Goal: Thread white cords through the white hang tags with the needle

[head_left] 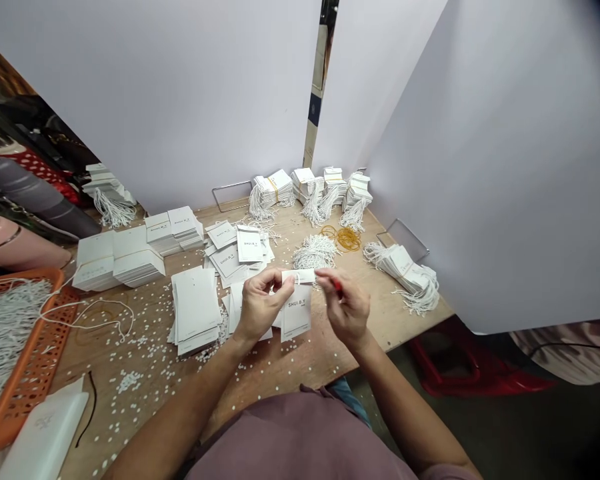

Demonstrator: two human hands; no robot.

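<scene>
My left hand (pixel 260 303) is closed, with thumb and fingers pinching white printed hang tags (pixel 297 319) by their upper left edge. A smaller white card (pixel 305 275) with a bit of white string lies across the top of the larger tag. At the right end of that card is my right hand (pixel 349 308), its fingers curled round a small red object (pixel 337 285), mostly hidden. Just beyond my hands lies a heap of white strings (pixel 315 253). Loose printed tags (pixel 229 261) are piled to the left, behind a stack of blank-looking tags (pixel 196 303).
Banded tag bundles with strings (pixel 276 187) line the back; another bundle (pixel 405 270) lies right. Rubber bands (pixel 349 239) sit near the strings. Tag stacks (pixel 137 257) and an orange basket (pixel 35 360) of strings stand left. White paper dots (pixel 130 380) litter the wooden table (pixel 330 363). Pale panels (pixel 205 93) enclose it.
</scene>
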